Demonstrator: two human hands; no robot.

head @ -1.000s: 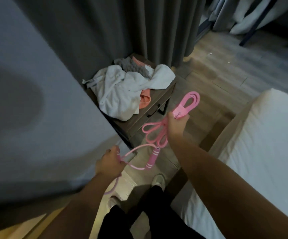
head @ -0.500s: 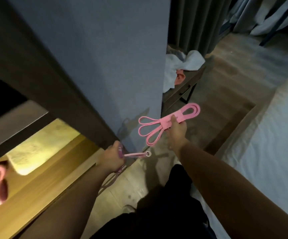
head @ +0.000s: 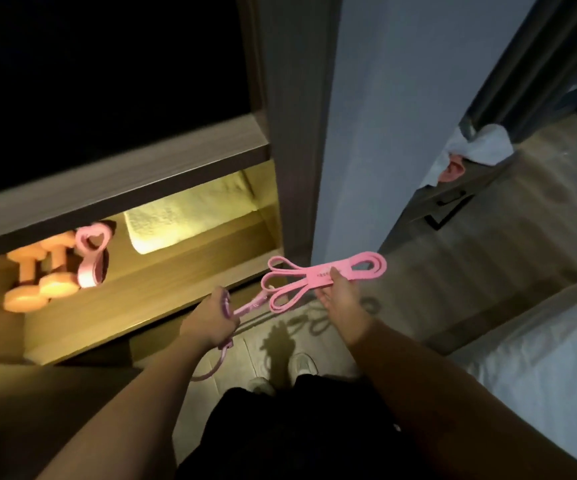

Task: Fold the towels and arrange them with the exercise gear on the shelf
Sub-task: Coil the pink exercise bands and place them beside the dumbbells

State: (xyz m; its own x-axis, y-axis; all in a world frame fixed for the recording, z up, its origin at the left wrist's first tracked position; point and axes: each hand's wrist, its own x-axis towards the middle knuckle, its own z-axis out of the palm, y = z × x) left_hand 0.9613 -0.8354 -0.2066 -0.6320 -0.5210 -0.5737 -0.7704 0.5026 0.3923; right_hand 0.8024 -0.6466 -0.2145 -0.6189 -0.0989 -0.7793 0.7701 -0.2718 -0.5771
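Your right hand (head: 340, 301) pinched the folded pink resistance band (head: 366, 266) near its middle, thumb on top. The band's loops fanned out toward nine o'clock and three o'clock of the hand. Your left hand (head: 211, 320) was curled in a fist round the pink jump rope (head: 250, 305). One handle stuck out toward two o'clock, and a loop of cord hung from the fist toward six o'clock. The two hands were near each other but apart, with the lit shelf (head: 148, 299) at ten o'clock of your left hand.

On that shelf a folded towel (head: 190, 220) lay toward the right wall. At nine o'clock of it stood a pink heart-shaped loop (head: 89, 254), just beside two pink dumbbells (head: 38, 278) at its eight o'clock. At two o'clock of the view, a bedside table (head: 453, 202) carried a crumpled white towel (head: 481, 147) with a coral cloth (head: 453, 168) at its seven o'clock. A bed (head: 539, 375) filled the four o'clock corner.
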